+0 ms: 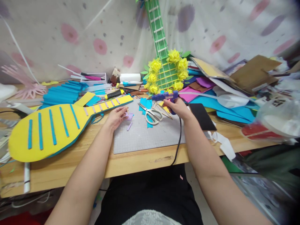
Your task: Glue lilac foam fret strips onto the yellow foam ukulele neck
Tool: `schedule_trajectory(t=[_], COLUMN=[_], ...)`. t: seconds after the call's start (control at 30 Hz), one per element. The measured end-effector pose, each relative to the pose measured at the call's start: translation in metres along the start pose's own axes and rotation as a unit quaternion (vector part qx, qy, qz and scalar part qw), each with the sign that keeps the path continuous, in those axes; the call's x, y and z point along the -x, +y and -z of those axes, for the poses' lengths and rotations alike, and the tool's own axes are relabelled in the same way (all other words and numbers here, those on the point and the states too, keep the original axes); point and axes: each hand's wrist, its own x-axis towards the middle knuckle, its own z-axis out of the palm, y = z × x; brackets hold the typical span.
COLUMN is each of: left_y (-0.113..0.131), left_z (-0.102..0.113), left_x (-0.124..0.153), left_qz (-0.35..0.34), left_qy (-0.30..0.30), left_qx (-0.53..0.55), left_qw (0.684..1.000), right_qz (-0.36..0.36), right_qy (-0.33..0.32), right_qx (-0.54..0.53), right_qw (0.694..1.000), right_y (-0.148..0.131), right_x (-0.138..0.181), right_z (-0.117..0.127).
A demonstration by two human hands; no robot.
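Strips [52, 126] are lining the yellow guitar [59, 129]; right hand [180, 107] is gripping a glue gun [171, 95], left hand [117, 117] seemingly pinching a loose purple scrap [129, 117].

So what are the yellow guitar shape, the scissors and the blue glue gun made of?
Yellow guitar shape: probably foam sheet or card; flat, matt surface. Scissors: apparently metal blades, thin and grey, with pale, likely plastic handles. Blue glue gun: likely smooth, hard plastic, judging by its moulded body.
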Motion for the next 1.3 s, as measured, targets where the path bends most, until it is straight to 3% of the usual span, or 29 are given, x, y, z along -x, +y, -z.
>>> schedule_trajectory(t=[0.17,0.3,0.57,0.7,0.8,0.9,1.07,1.17,1.3], left_y=[0.000,-0.001,-0.007,-0.008,-0.010,-0.011,-0.006,-0.001,0.003], left_z=[0.000,-0.002,-0.006,-0.004,-0.003,-0.006,-0.014,-0.015,-0.017], left_x=[-0.002,-0.002,-0.001,-0.003,-0.005,-0.004,0.004,0.006,0.007], left_qz=[-0.012,-0.039,-0.083,-0.095,-0.100,-0.091,-0.033,0.011,0.073], left_qy=[0.032,0.061,0.090,0.101,0.097,0.077,0.023,-0.006,-0.021], left_qx=[0.025,0.043,-0.065,-0.104,-0.120,-0.107,-0.006,0.073,0.171], left_qw=[0.999,0.996,0.990,0.985,0.983,0.987,0.999,0.997,0.982], right_qz=[-0.084,-0.128,-0.131,-0.103,-0.107,-0.082,0.099,0.137,0.160], right_qy=[0.160,0.195,0.172,0.184,0.131,0.003,-0.101,-0.128,-0.148], right_qx=[0.030,0.121,0.254,0.369,0.413,0.363,0.105,-0.029,-0.091], right_qw=[0.983,0.965,0.943,0.905,0.895,0.928,0.984,0.982,0.972], right_y=[0.030,0.057,0.053,0.047,0.036,0.016,-0.017,-0.026,-0.029], right_x=[-0.003,0.001,0.013,0.029,0.042,0.043,0.014,-0.006,-0.020], right_z=[0.025,0.016,0.009,0.018,0.018,0.004,-0.052,-0.087,-0.118])
